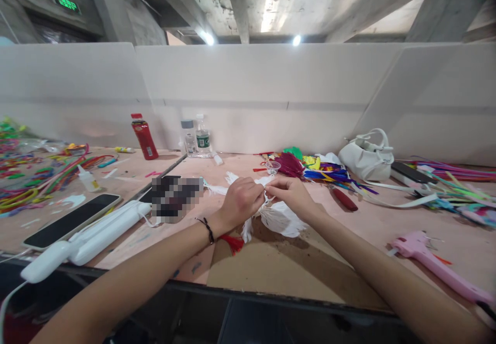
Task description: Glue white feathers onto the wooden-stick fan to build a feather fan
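White fringed piece (284, 221) sits over the brown cardboard (279, 271), its top partly masked. I find the right hand (293, 197) pinching a white strand (266, 198) between thumb and forefinger; the left hand (241, 200) has curled fingers, around what I cannot tell. Pixelation obscures one item (176, 199). I count three bottles (145, 138) along the panel (232, 83), one pink glue gun (434, 264).

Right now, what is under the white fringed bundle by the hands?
Brown flat board shows at the near edge of the white fringed bundle; the surface directly beneath is covered.
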Action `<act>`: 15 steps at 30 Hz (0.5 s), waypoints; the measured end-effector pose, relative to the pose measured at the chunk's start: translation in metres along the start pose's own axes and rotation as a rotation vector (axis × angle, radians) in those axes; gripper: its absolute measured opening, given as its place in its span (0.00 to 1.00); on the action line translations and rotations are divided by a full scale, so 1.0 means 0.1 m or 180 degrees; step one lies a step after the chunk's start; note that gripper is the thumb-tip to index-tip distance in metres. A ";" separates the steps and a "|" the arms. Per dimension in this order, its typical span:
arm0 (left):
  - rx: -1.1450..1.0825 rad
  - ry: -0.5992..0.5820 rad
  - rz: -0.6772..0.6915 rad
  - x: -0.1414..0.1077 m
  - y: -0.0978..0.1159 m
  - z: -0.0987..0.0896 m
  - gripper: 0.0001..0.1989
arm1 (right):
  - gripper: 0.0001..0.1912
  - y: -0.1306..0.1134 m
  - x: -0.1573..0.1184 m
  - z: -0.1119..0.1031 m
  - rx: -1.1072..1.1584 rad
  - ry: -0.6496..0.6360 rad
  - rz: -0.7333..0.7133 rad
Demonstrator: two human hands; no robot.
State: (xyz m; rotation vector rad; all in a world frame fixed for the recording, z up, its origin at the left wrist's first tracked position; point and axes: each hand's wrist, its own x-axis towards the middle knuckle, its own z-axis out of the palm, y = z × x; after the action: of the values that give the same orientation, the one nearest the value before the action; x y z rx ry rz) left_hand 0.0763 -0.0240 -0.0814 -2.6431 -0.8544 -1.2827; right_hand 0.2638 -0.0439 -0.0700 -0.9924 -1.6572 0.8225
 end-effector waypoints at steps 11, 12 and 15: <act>-0.0234 -0.0041 -0.0205 0.00 0.06 0.02 0.10 | 0.05 0.08 -0.04 0.10 -0.0014 0.0408 -0.0140; -0.0330 -0.0050 -0.0279 0.01 0.07 0.01 0.10 | 0.04 0.08 -0.03 0.09 -0.0025 0.0418 -0.0166; -0.0685 -0.0093 -0.0536 0.05 0.10 -0.03 0.09 | 0.03 0.10 -0.01 0.05 -0.0041 0.0416 -0.0243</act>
State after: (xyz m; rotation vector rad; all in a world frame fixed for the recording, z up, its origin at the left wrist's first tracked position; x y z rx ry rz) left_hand 0.0817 -0.0312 -0.0745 -2.8110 -1.0164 -1.4547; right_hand 0.2613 -0.0410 -0.0801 -0.9653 -1.5803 0.6827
